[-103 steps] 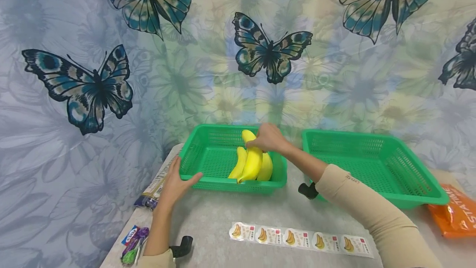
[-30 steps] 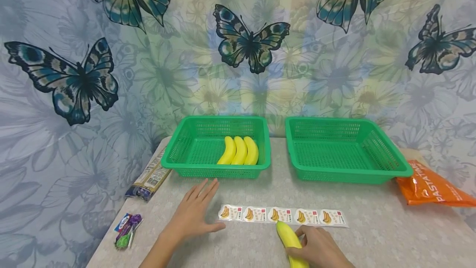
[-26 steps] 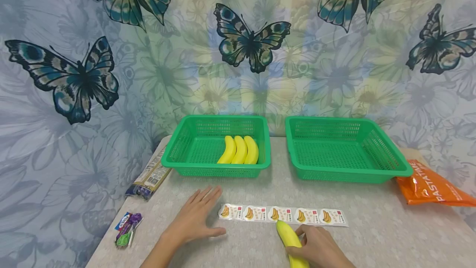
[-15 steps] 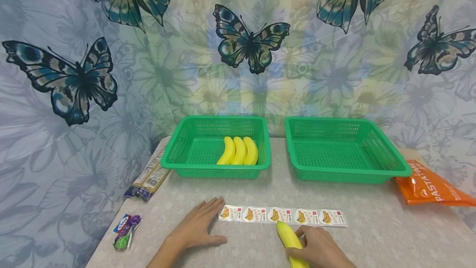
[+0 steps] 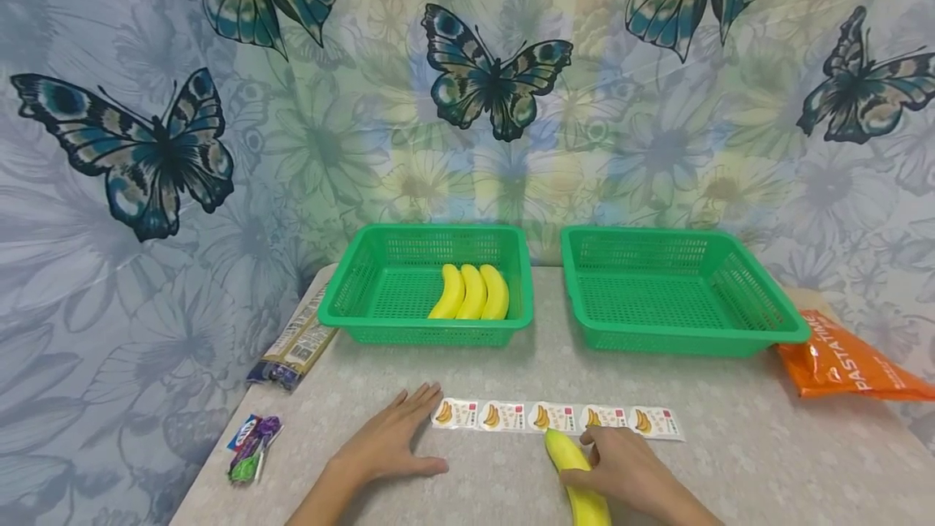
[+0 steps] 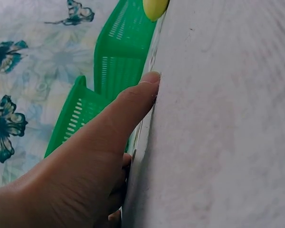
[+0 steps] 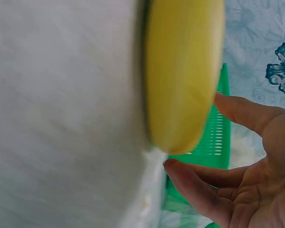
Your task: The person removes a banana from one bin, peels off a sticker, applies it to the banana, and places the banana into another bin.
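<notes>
A single yellow banana lies on the grey table just below a strip of banana stickers. My right hand rests beside the banana with its thumb against it; its fingers are loose, stretched toward the strip, and not wrapped round the fruit. Flat on the table lies my left hand, its fingertips at the strip's left end. A bunch of three bananas sits in the left green basket.
A second green basket with nothing in it stands to the right. An orange pasta bag lies at the far right. At the table's left edge are a printed packet and small sweet wrappers. A butterfly curtain hangs behind.
My right hand took one banana out of the left basket, laid it below the sticker strip and loosened its grip. My left hand left the basket rim and moved to the strip's left end.
</notes>
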{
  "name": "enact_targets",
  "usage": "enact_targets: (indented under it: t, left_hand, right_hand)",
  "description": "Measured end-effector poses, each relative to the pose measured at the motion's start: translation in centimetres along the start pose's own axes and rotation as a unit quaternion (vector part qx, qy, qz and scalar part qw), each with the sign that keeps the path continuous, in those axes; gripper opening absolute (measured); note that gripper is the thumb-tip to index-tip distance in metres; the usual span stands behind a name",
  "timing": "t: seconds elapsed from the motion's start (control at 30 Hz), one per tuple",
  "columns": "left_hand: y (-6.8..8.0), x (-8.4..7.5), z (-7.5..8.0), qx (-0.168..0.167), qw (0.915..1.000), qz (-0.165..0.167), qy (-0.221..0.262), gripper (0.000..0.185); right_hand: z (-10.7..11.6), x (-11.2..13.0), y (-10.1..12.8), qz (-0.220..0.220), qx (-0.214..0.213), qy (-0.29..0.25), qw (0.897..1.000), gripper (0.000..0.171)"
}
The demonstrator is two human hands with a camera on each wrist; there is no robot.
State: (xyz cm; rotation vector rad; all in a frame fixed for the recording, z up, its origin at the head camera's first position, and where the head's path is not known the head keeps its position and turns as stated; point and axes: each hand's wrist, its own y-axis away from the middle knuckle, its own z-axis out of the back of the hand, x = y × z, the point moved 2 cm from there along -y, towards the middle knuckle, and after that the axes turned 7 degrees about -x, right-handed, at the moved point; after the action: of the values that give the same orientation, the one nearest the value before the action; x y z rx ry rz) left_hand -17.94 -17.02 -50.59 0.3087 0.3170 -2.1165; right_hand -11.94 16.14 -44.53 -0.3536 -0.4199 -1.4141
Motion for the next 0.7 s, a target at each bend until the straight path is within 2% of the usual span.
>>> enact_targets:
  t: [0.17, 0.37, 0.57, 0.7]
  left_hand:
    - [-0.1, 0.1, 0.3, 0.005, 0.9996, 0.018, 0.020, 0.106]
    - [0.0, 0.2, 0.4, 0.004, 0.9995, 0.012, 0.028, 0.106]
    - [0.0, 0.1, 0.1, 0.002, 0.9993, 0.006, 0.037, 0.106]
    - [0.0, 0.0, 0.0, -0.003, 0.9992, 0.003, 0.040, 0.105]
  right_hand:
    - [1.9, 2.7, -2.0, 0.037, -0.016, 0.017, 0.999, 0.050]
    - [2.6, 7.9, -5.1, 0.118, 0.007, -0.006, 0.993, 0.050]
    - [0.5, 12.2, -8.6, 0.177, 0.050, 0.041, 0.982, 0.051]
    - [-2.0, 13.6, -10.7, 0.184, 0.083, 0.073, 0.977, 0.048]
